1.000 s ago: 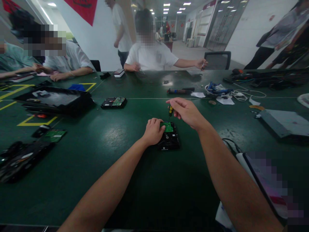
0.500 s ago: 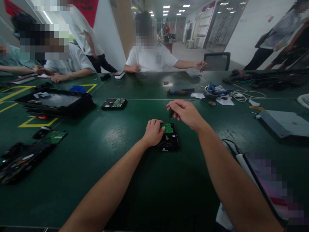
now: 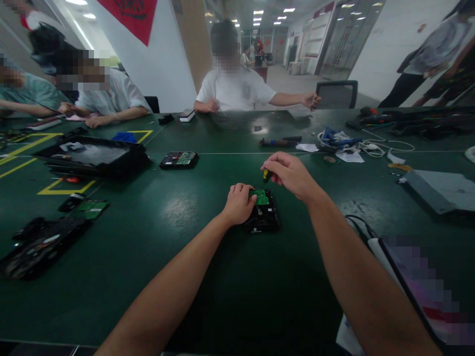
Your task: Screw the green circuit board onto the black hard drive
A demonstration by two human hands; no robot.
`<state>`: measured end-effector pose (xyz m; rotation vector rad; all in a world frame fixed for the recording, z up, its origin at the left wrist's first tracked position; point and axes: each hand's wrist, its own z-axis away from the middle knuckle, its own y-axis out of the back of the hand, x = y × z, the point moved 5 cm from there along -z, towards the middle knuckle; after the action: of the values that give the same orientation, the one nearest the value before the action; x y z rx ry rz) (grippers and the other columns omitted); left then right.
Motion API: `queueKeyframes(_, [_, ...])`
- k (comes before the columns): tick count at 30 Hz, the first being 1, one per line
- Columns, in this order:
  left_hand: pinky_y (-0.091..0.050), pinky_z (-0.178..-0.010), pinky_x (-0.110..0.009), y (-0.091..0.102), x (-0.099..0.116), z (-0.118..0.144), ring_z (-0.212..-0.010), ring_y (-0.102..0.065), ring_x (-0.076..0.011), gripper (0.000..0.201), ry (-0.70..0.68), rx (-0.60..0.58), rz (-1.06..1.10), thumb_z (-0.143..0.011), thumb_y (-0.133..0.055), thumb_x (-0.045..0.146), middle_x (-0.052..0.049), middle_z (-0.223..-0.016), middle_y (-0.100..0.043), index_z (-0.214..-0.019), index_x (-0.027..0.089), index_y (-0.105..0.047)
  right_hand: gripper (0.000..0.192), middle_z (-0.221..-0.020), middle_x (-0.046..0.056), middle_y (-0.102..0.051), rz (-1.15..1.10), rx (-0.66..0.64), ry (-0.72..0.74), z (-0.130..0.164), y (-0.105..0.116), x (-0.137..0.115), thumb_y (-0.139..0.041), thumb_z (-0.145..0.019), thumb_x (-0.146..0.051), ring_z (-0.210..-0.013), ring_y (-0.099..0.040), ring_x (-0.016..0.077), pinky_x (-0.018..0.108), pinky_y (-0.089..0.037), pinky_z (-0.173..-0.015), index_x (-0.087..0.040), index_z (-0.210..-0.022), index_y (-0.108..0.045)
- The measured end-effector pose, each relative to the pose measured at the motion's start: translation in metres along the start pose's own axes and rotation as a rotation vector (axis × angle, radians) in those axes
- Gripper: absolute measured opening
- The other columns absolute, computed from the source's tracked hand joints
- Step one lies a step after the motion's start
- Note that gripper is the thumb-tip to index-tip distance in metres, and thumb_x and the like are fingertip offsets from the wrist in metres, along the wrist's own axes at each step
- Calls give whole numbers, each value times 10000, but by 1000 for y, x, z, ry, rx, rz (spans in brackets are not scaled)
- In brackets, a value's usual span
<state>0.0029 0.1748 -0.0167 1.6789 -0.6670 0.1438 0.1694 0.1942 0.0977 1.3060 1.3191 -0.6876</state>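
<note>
A black hard drive (image 3: 265, 221) with a green circuit board (image 3: 262, 197) lies flat on the table in front of me, board side up. My left hand (image 3: 239, 202) grips its left side, the thumb resting on the board's edge and the fingers over the far left corner. Pinched in my right hand (image 3: 284, 170) is a small screwdriver (image 3: 266, 175) with a yellow and black handle. It stands nearly upright, its tip down at the far part of the board. Whether the tip sits in a screw is too small to tell.
Another hard drive (image 3: 179, 159) lies farther off, left of a dark tube-like tool (image 3: 280, 142). At left are a black tray (image 3: 92, 153) and dismantled parts (image 3: 44, 242). A grey metal case (image 3: 440, 190) and a screen device (image 3: 408, 291) stand at right. Co-workers sit opposite.
The view has shifted slightly, so things on the table appear a little farther right. The screwdriver's yellow handle markings now show in my right hand. Both hands keep their grip.
</note>
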Motion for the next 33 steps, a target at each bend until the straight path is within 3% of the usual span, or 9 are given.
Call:
queueKeyframes(4, [-413, -1093, -478, 0, 0, 0, -1250, -490, -307, 358, -4, 4, -11, -1019, -492, 368, -122, -1283, -575, -1333, 213, -571, 287, -1031, 63, -732, -5, -30, 10, -1, -1, 0, -560, -997, -454, -633, -521, 124, 284, -369, -511, -230, -996, -740])
queueKeyframes(9, [-417, -1087, -477, -2, -1, 0, -1232, -492, -310, 361, -3, 6, -18, -1017, -492, 373, -127, -1261, -582, -1322, 200, -577, 300, -935, 57, -686, -66, -28, -25, -1, -1, 2, -566, -999, -474, -657, -564, 144, 303, -438, -558, -243, -1086, -737])
queueKeyframes(15, [-416, -1093, -481, -2, -1, 0, -1241, -485, -312, 365, -2, 11, -10, -1021, -487, 371, -128, -1269, -572, -1329, 196, -574, 228, -788, 15, -622, 24, 14, 34, -1, 2, -1, -662, -938, -462, -665, -535, 142, 290, -406, -550, -236, -950, -692])
queueKeyframes(19, [-421, -1084, -484, -1, -1, 0, -1237, -487, -313, 367, -3, 3, -6, -1025, -479, 380, -129, -1267, -574, -1330, 198, -572, 217, -833, 30, -669, 11, 93, -14, -2, 5, 6, -701, -899, -432, -625, -544, 130, 287, -384, -514, -228, -876, -629])
queueKeyframes(22, [-419, -1087, -480, -1, -1, 0, -1238, -489, -314, 368, -6, 9, -11, -1023, -484, 378, -132, -1270, -574, -1330, 196, -574, 223, -950, 54, -719, -7, 49, -5, -3, 2, 5, -618, -956, -444, -585, -536, 113, 286, -353, -480, -229, -922, -665])
queueKeyframes(25, [-422, -1083, -477, -1, 0, 0, -1236, -493, -311, 362, -5, 10, -16, -1017, -495, 371, -127, -1275, -573, -1332, 209, -573, 305, -1033, 71, -723, -42, -13, -3, -2, -3, 2, -551, -997, -497, -603, -565, 118, 291, -396, -497, -235, -1018, -707])
queueKeyframes(29, [-422, -1084, -480, 0, 0, 0, -1238, -490, -313, 365, -9, 13, -15, -1018, -490, 372, -127, -1271, -573, -1331, 204, -575, 295, -893, 50, -679, -111, -50, -24, -1, -6, 1, -544, -1006, -449, -663, -615, 153, 309, -478, -574, -246, -1147, -705])
queueKeyframes(33, [-421, -1088, -478, 1, 1, 0, -1237, -490, -312, 364, -8, 10, -8, -1020, -488, 368, -130, -1272, -574, -1330, 198, -575, 263, -807, 18, -632, 8, 6, 47, -2, -1, 1, -589, -987, -478, -660, -571, 144, 288, -426, -545, -253, -1061, -702])
